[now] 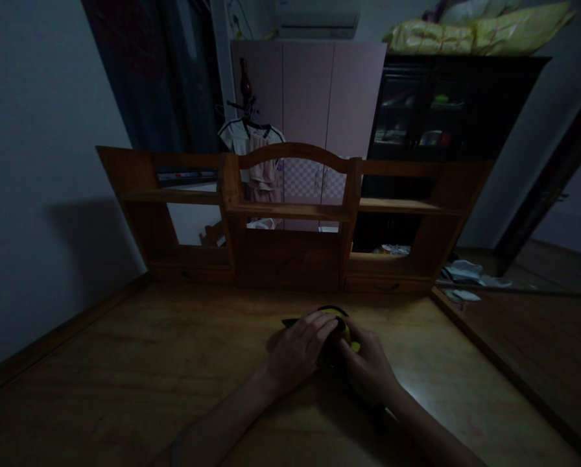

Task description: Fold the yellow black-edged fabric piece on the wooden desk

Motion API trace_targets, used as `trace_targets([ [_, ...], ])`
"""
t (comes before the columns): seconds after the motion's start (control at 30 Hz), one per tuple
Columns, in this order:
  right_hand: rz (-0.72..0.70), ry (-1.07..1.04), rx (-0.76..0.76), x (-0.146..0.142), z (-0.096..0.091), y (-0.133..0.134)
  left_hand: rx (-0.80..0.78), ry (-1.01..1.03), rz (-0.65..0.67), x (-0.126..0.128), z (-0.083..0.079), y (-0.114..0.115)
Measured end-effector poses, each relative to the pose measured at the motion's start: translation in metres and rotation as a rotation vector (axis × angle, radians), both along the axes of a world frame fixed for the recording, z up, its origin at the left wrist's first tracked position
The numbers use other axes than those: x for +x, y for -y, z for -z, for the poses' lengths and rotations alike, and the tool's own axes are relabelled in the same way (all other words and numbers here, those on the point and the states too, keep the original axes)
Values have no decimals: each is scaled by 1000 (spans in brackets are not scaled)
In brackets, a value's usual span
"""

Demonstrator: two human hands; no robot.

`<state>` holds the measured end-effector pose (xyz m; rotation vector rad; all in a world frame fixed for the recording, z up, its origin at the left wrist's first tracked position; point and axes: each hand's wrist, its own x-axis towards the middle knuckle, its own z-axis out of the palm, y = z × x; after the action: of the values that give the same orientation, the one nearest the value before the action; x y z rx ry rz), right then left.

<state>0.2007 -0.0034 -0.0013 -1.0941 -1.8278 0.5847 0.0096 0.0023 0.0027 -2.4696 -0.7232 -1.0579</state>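
A black-and-yellow object (346, 334), perhaps a hand tool, is between my two hands over the wooden tabletop (174, 363). My fingers cover most of it, and the dim light hides its exact kind. A dark pointed end (289, 322) sticks out to the left, past the knuckles. My left hand (300, 344) lies over its left side with the fingers curled. From the right, my right hand (368, 360) wraps round it, thumb toward the yellow part. Below the right hand is a dark shadowed area that I cannot make out.
A wooden shelf unit (290, 211) with small drawers stands along the tabletop's far edge. Raised wooden rims (509, 383) border the sides. A white wall (52, 194) rises on the left. Beyond are a pink wardrobe (307, 97), hanging clothes (261, 155) and a black cabinet (465, 117).
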Motion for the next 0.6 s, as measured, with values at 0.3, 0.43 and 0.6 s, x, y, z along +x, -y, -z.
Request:
trace_targets([
  [0.3,-3,17,22,0,1,0,14,-9,-6,1,1,0],
  [0.43,-9,6,35,-1,-1,0,12,-25,-13,0,1,0],
  [0.6,-7,2,43,-1,-1,0,-14,-35,-4,-1,1,-1],
])
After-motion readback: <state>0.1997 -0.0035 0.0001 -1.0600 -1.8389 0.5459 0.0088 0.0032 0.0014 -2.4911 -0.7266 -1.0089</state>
